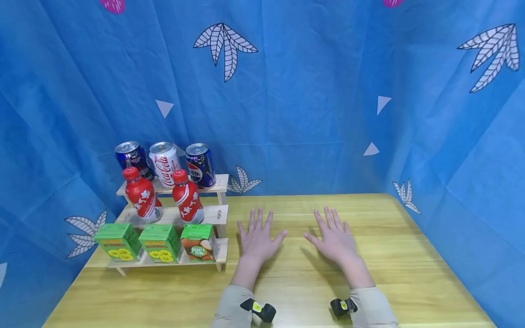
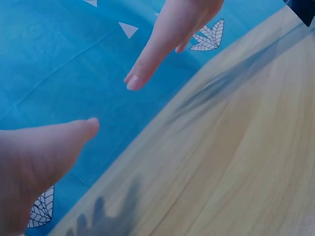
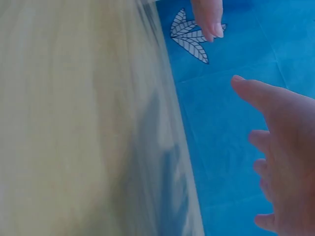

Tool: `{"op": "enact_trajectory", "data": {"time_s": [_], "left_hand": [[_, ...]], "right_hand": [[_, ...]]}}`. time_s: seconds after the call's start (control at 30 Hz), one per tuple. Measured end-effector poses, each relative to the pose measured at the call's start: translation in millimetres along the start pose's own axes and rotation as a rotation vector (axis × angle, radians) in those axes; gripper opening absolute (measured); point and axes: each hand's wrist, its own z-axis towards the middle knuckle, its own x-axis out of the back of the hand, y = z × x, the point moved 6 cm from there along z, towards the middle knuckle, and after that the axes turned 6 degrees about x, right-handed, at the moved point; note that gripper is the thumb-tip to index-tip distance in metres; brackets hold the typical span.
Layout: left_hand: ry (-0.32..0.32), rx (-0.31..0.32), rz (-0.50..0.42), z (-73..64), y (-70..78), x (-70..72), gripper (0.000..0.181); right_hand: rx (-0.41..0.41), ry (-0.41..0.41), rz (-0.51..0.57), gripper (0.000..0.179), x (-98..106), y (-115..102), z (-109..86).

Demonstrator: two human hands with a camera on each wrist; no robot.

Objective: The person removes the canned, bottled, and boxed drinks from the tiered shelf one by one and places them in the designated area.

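Just left of the left hand (image 1: pixel 257 243), a wooden rack (image 1: pixel 222 213) holds three green cartons (image 1: pixel 161 248) on its lowest tier, two red bottles (image 1: pixel 187 200) on the middle one and three cans (image 1: pixel 165 163) on the top; the white can reads "Coca-Cola". The bottles' long axes are upright, caps up. Left and right hand (image 1: pixel 334 239) are empty, fingers spread, pointing forward over the table (image 1: pixel 299 291).
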Motion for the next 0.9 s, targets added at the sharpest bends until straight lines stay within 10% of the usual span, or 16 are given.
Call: {"op": "enact_trajectory", "data": {"time_s": [0.9], "left_hand": [[0.062, -0.061, 0.059, -16.3, 4.4, 39.6, 0.075]], "right_hand": [[0.077, 0.062, -0.091, 0.083, 30, -5, -9.4]]}}
